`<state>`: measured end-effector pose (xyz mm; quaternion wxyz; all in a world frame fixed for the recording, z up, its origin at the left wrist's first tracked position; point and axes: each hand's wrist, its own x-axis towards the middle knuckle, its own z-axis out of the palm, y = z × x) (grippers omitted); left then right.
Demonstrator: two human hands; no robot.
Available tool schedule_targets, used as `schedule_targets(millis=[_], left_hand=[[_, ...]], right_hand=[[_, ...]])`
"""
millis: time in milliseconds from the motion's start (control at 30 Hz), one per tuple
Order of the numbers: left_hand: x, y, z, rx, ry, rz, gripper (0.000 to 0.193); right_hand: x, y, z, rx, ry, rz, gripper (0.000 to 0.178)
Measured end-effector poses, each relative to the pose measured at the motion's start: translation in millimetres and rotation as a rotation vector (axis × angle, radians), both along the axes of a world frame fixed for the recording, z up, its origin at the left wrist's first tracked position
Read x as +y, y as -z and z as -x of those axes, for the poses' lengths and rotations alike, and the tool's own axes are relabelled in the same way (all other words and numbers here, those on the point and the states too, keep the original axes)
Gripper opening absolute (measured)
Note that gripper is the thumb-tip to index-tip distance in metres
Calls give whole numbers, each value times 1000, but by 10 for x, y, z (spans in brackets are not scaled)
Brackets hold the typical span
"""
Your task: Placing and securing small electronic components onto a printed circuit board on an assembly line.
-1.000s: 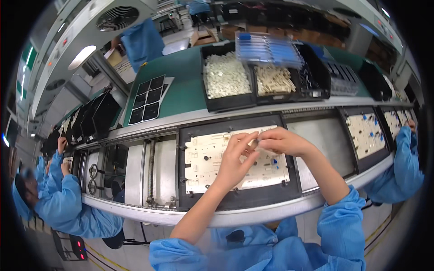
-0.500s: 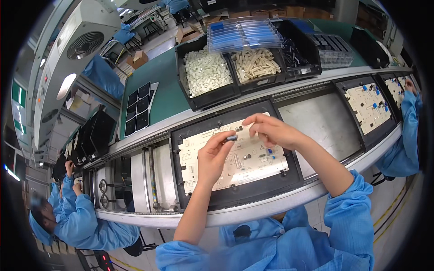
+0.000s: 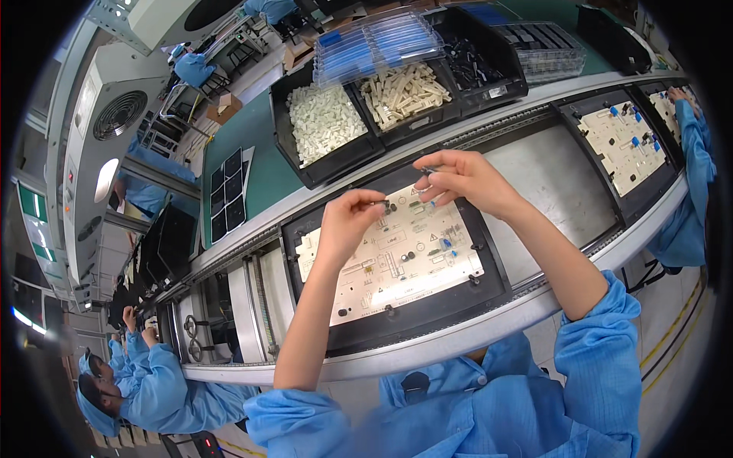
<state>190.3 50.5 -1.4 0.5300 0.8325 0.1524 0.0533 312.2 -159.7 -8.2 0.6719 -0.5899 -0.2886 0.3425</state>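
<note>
A cream circuit board (image 3: 393,238) with printed markings lies in a black frame on the rail in front of me. My right hand (image 3: 467,183) hovers over its far right part, pinching a small dark electronic component (image 3: 430,170) between thumb and fingers. Over the far middle of the board is my left hand (image 3: 347,223), thumb and fingers closed together at the tips. Dark round components (image 3: 391,207) show right beside those fingertips; whether the fingers hold anything is unclear. Nearer to me, other dark components (image 3: 407,257) and small blue components (image 3: 449,246) stand on the board.
Beyond the rail, black bins hold white connectors (image 3: 324,122), cream parts (image 3: 403,95) and dark parts (image 3: 469,65). A clear tray (image 3: 378,47) rests across them. Black panels (image 3: 227,187) lie at left. Another framed board (image 3: 622,145) sits at right. Co-workers in blue work on both sides.
The dark component seen in my left hand's fingers is no longer visible there; a dark component now shows in my right hand. My right hand has lifted away from the board. The view has shifted slightly.
</note>
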Motion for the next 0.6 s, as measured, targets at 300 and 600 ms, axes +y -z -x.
schedule_targets(millis=[300,600], left_hand=[[14,41,-418,159,172,-205,16],[-92,-33,-457,59,262,-307,16]], right_hand=[[12,20,-21,-70,55,-8,33],[-6,7,-17,-56,128,-19,29]])
